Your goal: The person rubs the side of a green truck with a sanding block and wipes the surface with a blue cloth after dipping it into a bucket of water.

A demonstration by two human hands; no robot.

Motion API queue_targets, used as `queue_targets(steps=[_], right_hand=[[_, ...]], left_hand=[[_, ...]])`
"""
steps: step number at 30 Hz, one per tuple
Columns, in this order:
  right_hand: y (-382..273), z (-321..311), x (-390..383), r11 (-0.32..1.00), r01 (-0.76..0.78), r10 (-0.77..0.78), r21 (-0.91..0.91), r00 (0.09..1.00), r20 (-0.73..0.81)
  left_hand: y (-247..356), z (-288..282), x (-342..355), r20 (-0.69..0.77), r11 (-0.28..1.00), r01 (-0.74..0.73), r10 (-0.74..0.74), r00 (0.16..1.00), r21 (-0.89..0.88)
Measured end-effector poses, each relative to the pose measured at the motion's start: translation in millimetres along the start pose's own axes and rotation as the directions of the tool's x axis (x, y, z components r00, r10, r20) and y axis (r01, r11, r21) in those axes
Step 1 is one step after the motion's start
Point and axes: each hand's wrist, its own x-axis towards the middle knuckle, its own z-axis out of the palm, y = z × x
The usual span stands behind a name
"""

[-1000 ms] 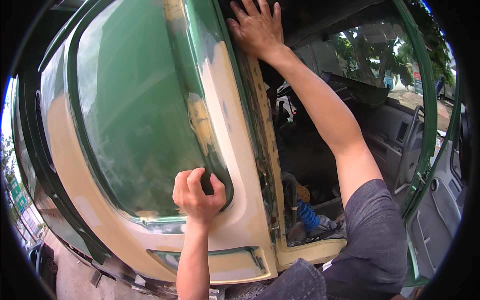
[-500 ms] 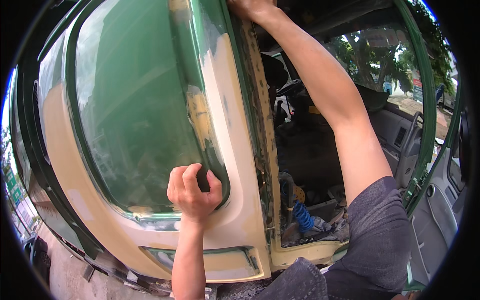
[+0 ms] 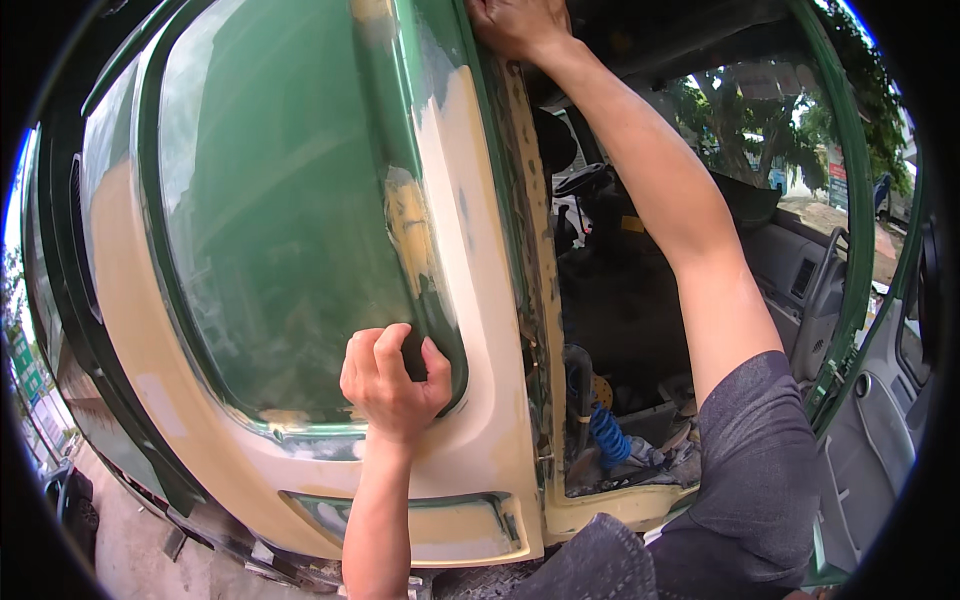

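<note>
A vehicle cab's rear side panel [image 3: 290, 200], green with beige and pale patches, stands before me. Against its lower right corner rests my left hand [image 3: 397, 385], fingers bent and thumb apart from them; the panel's dark green shows in the gap, and the fingertips are partly hidden. My right arm stretches up across the door opening. At the upper edge of the view my right hand [image 3: 520, 25] is closed at the top of the door pillar [image 3: 530, 200]. What it grips, if anything, is hidden.
Right of the pillar, the open cab holds a blue coiled hose [image 3: 608, 435] and a steering wheel [image 3: 585, 180]. A grey-lined door [image 3: 870, 450] swings out at the far right. Below the panel is a recessed step-like pocket [image 3: 440, 525]. A dark car [image 3: 72, 505] stands at lower left.
My right hand shows slightly lower and more fully at the top edge. The panel and my left hand sit slightly farther right in view; the left hand keeps its bent pose.
</note>
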Motion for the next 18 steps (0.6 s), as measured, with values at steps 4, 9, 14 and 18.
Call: queue_targets(steps=[4,9,14,18], right_hand=[[-3,10,-9,0.998,-0.017,0.014,0.057,0.998,0.055],[7,7,11,0.999,-0.019,0.017,0.032,0.998,0.063],[-13,7,-31,0.984,-0.029,0.002,0.174,0.988,0.154],[16,24,16,0.998,-0.011,0.008,0.057,0.999,0.049]], left_hand=[[-1,-2,2,0.008,1.0,0.013,-0.013,1.0,0.012],[0,-3,-1,0.016,1.0,0.002,-0.002,1.0,0.022],[-5,-9,0,0.023,0.999,0.013,-0.014,1.0,0.034],[1,-1,1,0.022,1.0,0.004,-0.004,1.0,0.02]])
